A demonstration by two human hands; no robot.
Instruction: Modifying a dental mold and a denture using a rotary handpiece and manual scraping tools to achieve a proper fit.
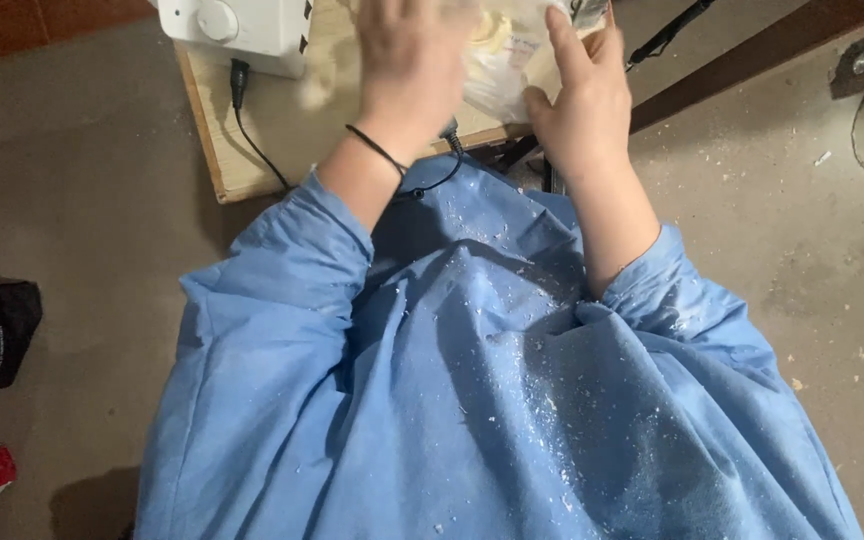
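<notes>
On the wooden desk (252, 150), just right of the white machine (242, 25), both hands press a pale translucent bag (507, 60): the left hand (407, 60) blurred, grip unclear, the right hand (582, 95) clasping its edge, best kept steady.

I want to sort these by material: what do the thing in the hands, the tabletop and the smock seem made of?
Bag between left hand and right hand: likely thin clear plastic film, glossy and crinkled. Tabletop: pale wood board, matte, edge visible. Smock: blue woven cloth, matte, creased and dusted with white flecks.
</notes>
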